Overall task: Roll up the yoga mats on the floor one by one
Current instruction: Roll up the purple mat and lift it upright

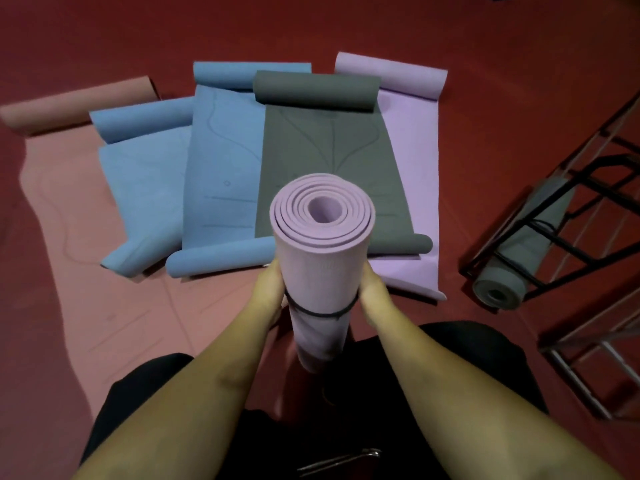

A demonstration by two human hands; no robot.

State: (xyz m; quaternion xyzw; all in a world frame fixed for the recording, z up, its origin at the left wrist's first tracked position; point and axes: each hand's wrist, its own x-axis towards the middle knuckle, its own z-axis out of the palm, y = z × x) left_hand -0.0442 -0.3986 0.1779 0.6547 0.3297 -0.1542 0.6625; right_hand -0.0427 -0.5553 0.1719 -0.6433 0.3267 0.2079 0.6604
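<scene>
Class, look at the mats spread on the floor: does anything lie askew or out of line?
Yes. The light blue mat is fanned at an angle, not parallel to the blue mat overlapping it. The pink mat under them has a wavy, buckled left edge.

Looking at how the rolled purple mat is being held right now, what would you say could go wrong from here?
1. The black band sits low on the rolled purple mat, so the upper coils, which already look loose at the top end, may spring open.
2. The left hand and right hand grip it only near the band; held upright, the roll could tip or telescope.
3. Overlapping mats, such as the grey mat, lie close ahead and could be knocked or stepped on.
</scene>
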